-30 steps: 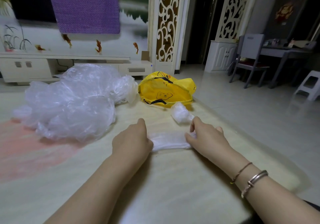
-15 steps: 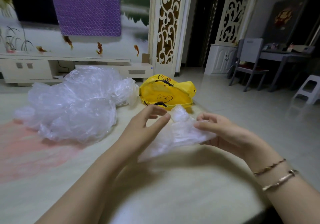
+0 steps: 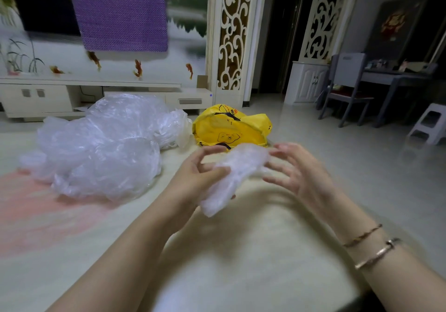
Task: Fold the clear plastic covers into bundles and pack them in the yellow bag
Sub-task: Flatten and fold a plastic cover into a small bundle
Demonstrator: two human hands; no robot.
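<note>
1. In front of the yellow bag [image 3: 231, 128], a little nearer the person and raised off the counter [image 3: 241, 251], both hands work one clear plastic cover [image 3: 237, 171].
2. The left hand [image 3: 195, 178] grips the cover with thumb and fingers curled onto its near side; the lower end hangs free below that hand.
3. The right hand [image 3: 296, 169] is on the cover's far-right edge with fingers spread and bent; motion blur hides whether they pinch the film or only touch it, so I cannot tell.
4. Judged from this hold, the cover is lifted so that it can be gathered or rolled between the palms without dragging on the counter; the fold looks partly made, not yet a tight bundle.
5. The cover is thin, crinkled film, cloudy white where its layers stack, in a long uneven wad.
6. Left of the yellow bag, touching or nearly touching its side, lies the heap of unfolded covers [image 3: 103, 145]: puffy, glossy, translucent, full of trapped air.
7. The yellow bag is soft, slumped plastic with dark printing, and its mouth cannot be made out, so packing will probably need it opened first.
8. The counter is smooth and pale, with a pink patch under the heap.
</note>
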